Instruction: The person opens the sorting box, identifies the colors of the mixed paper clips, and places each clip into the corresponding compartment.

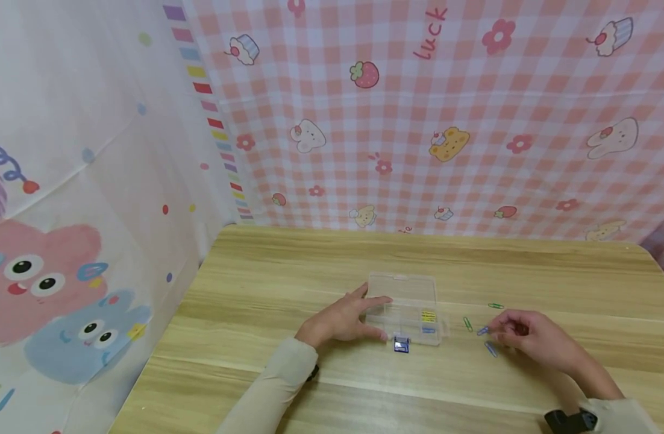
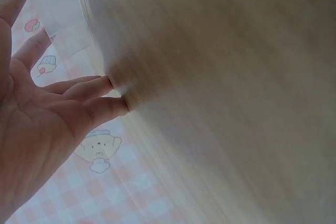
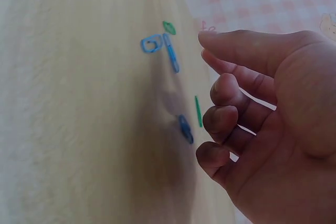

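Observation:
A clear plastic compartment box (image 1: 402, 289) lies on the table with its lid raised at the back. My left hand (image 1: 345, 316) rests at the box's left side, fingers spread, thumb near its front corner. In the left wrist view the left hand (image 2: 63, 103) has two fingertips against the wooden surface. Further right, my right hand (image 1: 532, 337) hovers by a blue paper clip (image 1: 482, 330). The right wrist view has the right hand (image 3: 262, 93) with loosely bent fingers and nothing between them. Blue clips (image 3: 171, 53) and green clips (image 3: 198, 111) lie beside it.
Yellow pieces (image 1: 428, 316) and blue pieces (image 1: 428, 330) sit in the box's right compartments. A small dark blue rectangular piece (image 1: 401, 345) is at its front edge. Green paper clips (image 1: 467, 324) lie to the right of it. A checked cloth (image 1: 332, 114) hangs behind the table.

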Demonstrator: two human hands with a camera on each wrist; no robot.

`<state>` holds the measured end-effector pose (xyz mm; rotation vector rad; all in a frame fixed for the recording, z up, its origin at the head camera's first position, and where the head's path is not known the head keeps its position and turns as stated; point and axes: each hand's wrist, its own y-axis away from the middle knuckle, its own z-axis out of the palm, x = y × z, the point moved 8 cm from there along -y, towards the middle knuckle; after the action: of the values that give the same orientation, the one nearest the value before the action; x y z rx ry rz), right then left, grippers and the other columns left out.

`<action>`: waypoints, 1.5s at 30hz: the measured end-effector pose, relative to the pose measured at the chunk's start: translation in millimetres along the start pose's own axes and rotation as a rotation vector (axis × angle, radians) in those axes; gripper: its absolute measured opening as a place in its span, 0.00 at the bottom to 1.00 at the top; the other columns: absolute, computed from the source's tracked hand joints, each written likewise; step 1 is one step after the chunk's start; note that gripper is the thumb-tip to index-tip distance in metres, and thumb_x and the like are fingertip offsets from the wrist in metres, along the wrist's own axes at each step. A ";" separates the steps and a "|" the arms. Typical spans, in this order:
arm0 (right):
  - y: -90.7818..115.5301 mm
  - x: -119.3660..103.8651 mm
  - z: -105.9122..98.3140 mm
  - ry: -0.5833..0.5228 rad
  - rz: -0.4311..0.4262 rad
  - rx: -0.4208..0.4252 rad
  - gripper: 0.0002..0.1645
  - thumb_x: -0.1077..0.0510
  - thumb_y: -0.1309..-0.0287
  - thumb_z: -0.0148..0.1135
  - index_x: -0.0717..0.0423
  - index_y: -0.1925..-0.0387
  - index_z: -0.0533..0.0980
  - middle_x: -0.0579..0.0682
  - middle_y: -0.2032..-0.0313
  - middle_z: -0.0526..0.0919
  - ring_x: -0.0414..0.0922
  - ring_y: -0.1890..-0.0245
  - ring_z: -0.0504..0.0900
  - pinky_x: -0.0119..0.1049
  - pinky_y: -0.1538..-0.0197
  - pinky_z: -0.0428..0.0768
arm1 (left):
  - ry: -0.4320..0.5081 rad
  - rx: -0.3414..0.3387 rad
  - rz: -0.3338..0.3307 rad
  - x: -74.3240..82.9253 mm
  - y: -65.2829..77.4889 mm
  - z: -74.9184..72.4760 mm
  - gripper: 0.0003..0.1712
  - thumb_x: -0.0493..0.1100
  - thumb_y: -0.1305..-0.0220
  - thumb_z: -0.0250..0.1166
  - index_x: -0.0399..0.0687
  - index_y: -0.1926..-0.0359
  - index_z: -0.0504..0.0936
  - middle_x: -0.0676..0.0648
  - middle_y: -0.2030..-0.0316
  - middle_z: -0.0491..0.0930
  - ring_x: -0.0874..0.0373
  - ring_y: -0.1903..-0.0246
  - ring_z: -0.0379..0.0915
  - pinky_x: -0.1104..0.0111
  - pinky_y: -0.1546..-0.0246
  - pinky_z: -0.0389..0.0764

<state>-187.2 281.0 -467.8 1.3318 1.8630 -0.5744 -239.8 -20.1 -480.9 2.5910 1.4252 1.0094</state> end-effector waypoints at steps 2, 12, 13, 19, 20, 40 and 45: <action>1.2 3.2 0.7 -0.002 0.003 -0.012 0.05 0.63 0.36 0.63 0.60 0.60 0.80 0.44 0.74 0.72 0.33 0.77 0.68 0.30 0.77 0.69 | 0.003 0.000 -0.003 -0.7 -0.5 0.4 0.43 0.66 0.41 0.67 0.77 0.27 0.61 0.42 0.21 0.40 0.39 0.25 0.45 0.46 0.27 0.53; 3.0 13.7 12.4 -0.101 0.034 -0.133 0.09 0.62 0.37 0.64 0.64 0.58 0.79 0.45 0.71 0.72 0.33 0.72 0.68 0.30 0.73 0.68 | 0.011 0.002 -0.009 -1.8 -1.4 1.3 0.43 0.67 0.41 0.67 0.78 0.27 0.61 0.43 0.21 0.40 0.38 0.25 0.45 0.45 0.28 0.55; 3.1 14.7 14.6 -0.126 0.036 -0.156 0.10 0.62 0.37 0.64 0.65 0.57 0.79 0.45 0.71 0.71 0.33 0.72 0.68 0.30 0.73 0.67 | 0.011 0.002 -0.008 -1.9 -1.3 1.3 0.43 0.67 0.41 0.67 0.78 0.27 0.61 0.42 0.21 0.40 0.38 0.25 0.45 0.45 0.28 0.54; 2.7 18.4 19.4 -0.184 0.025 -0.187 0.11 0.62 0.37 0.64 0.67 0.56 0.77 0.44 0.72 0.68 0.34 0.73 0.67 0.31 0.74 0.65 | 0.004 0.003 -0.002 -1.7 -0.8 1.2 0.43 0.67 0.41 0.66 0.78 0.27 0.61 0.41 0.21 0.41 0.40 0.25 0.46 0.48 0.27 0.53; 2.6 18.7 19.6 -0.185 0.021 -0.183 0.11 0.62 0.37 0.64 0.67 0.56 0.77 0.44 0.72 0.68 0.34 0.73 0.67 0.31 0.74 0.65 | 0.004 0.003 -0.002 -1.8 -0.6 1.1 0.43 0.67 0.41 0.66 0.78 0.27 0.61 0.41 0.21 0.41 0.40 0.25 0.46 0.48 0.27 0.52; 2.1 22.1 20.7 -0.149 0.106 -0.139 0.12 0.60 0.40 0.68 0.64 0.59 0.77 0.47 0.71 0.68 0.36 0.72 0.67 0.31 0.72 0.66 | -0.003 -0.010 -0.011 -0.8 -0.2 0.6 0.43 0.68 0.41 0.66 0.78 0.26 0.60 0.42 0.21 0.40 0.38 0.25 0.45 0.45 0.28 0.55; 2.7 21.4 21.0 -0.114 0.084 -0.132 0.09 0.59 0.39 0.67 0.62 0.62 0.78 0.45 0.72 0.71 0.34 0.72 0.67 0.30 0.72 0.67 | 0.004 -0.011 -0.007 -1.3 -0.1 0.4 0.44 0.68 0.41 0.66 0.78 0.26 0.59 0.42 0.21 0.40 0.38 0.25 0.45 0.46 0.28 0.54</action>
<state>-181.6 279.4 -497.4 1.2581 1.7137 -0.4661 -240.1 -20.9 -481.9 2.5766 1.4244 1.0190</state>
